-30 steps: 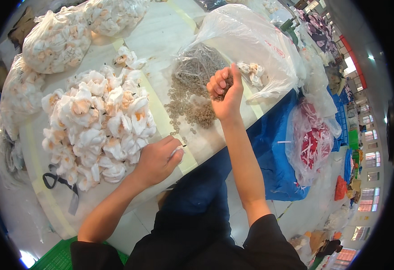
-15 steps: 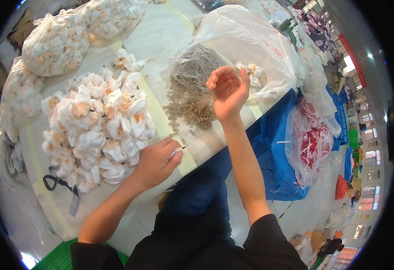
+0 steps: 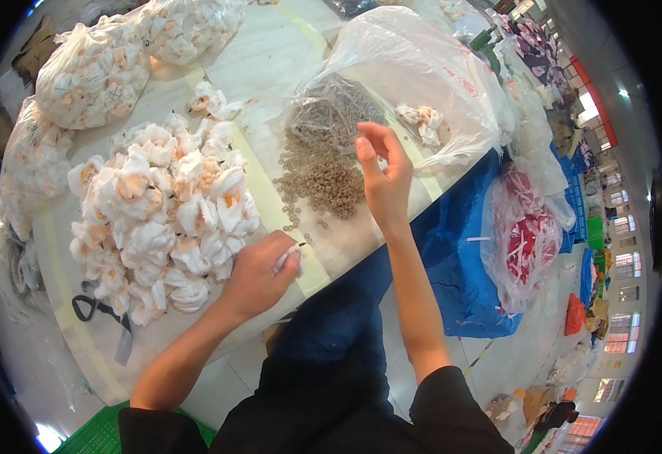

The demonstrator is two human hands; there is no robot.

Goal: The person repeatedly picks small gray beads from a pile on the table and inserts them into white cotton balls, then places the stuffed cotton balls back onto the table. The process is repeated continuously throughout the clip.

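Observation:
My left hand [image 3: 259, 274] rests at the table's near edge, closed on a white fabric flower [image 3: 288, 257] whose thin dark stem tip pokes out past the fingers. My right hand [image 3: 387, 178] is raised beside a pile of small brown ring-shaped beads [image 3: 329, 184]. Its fingers are curled with the thumb close to the index finger; anything small between them is too hard to make out. Left of my left hand lies a big heap of white fabric flowers [image 3: 161, 204] with peach centres. Clear plastic [image 3: 331, 106] partly covers the beads.
Full bags of flowers [image 3: 96, 76] stand at the far left. A large clear plastic bag [image 3: 421, 60] lies open at the far right, with a few flowers [image 3: 421, 123] by its mouth. Black-handled scissors [image 3: 102, 309] lie near left. A blue sack [image 3: 452, 295] stands beside the table.
My right hand has turned and dropped slightly, drawing thumb and fingers closer together, no longer showing an upturned palm. My left hand keeps the flower and has barely shifted.

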